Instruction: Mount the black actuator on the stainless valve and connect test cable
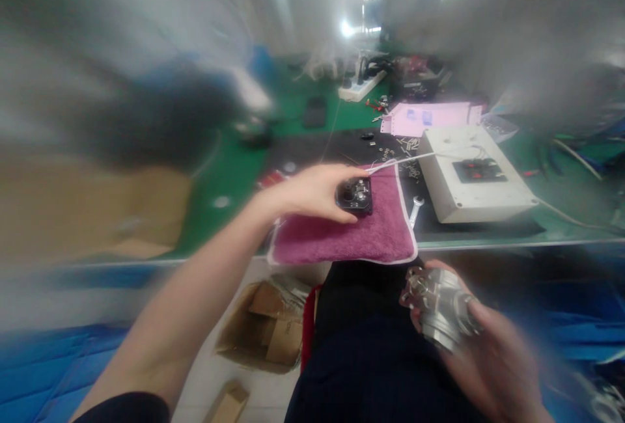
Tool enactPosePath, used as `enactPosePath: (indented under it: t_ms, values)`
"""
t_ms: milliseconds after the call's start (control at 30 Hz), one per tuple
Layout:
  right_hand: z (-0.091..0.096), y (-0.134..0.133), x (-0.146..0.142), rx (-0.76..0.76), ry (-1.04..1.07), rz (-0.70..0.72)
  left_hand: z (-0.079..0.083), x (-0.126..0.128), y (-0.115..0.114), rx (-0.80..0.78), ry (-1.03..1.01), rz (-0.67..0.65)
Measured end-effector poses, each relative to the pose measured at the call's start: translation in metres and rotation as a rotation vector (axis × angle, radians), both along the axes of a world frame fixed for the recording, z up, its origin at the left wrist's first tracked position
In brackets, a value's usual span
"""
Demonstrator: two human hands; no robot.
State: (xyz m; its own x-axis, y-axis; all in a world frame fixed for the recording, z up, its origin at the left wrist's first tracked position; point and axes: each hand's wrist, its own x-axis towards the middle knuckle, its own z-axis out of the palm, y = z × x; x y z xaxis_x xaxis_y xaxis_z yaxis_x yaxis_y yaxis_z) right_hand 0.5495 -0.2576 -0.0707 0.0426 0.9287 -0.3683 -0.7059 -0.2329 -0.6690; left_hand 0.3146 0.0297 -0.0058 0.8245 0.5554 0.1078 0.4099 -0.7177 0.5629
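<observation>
My left hand (312,192) reaches out over a purple towel (342,237) on the bench and its fingers grip a small black part (355,196) resting on the towel. My right hand (483,345) is down over my lap, below the bench edge, and holds a silver metal part (439,306) with ribbed rings. The picture is heavily blurred at the left and top.
A white box (473,176) with a black and red panel stands right of the towel, with a small wrench (415,208) between them. Several loose screws (405,146), pink paper (424,117) and a power strip (359,88) lie further back on the green mat (229,176). An open cardboard box (266,332) sits on the floor.
</observation>
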Motion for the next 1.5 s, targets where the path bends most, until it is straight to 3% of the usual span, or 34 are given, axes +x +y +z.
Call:
enactPosePath:
  t_ms: [100, 200, 333, 433, 700, 967, 1500]
  values:
    - [0.006, 0.007, 0.003, 0.005, -0.067, 0.010, 0.000, 0.002, -0.002, -0.121, -0.157, 0.170]
    - [0.019, 0.017, 0.002, -0.020, -0.131, 0.018, 0.004, 0.004, -0.011, -0.344, -0.414, 0.370]
    - [0.037, 0.034, 0.002, 0.016, -0.269, -0.013, 0.018, 0.012, -0.030, -0.763, -0.777, 0.387]
    - [0.051, 0.048, 0.000, 0.092, -0.426, 0.000, 0.029, 0.017, -0.042, -0.870, -0.829, 0.360]
    - [0.075, 0.075, -0.010, 0.385, -0.682, 0.027, 0.046, 0.024, -0.066, -0.877, -0.764, 0.336]
    - [0.070, 0.074, -0.012, 0.479, -0.744, 0.017, 0.058, 0.026, -0.079, -0.662, -0.637, 0.293]
    - [0.062, 0.073, -0.008, 0.588, -0.817, 0.025, 0.061, 0.018, -0.074, -0.592, -0.557, 0.146]
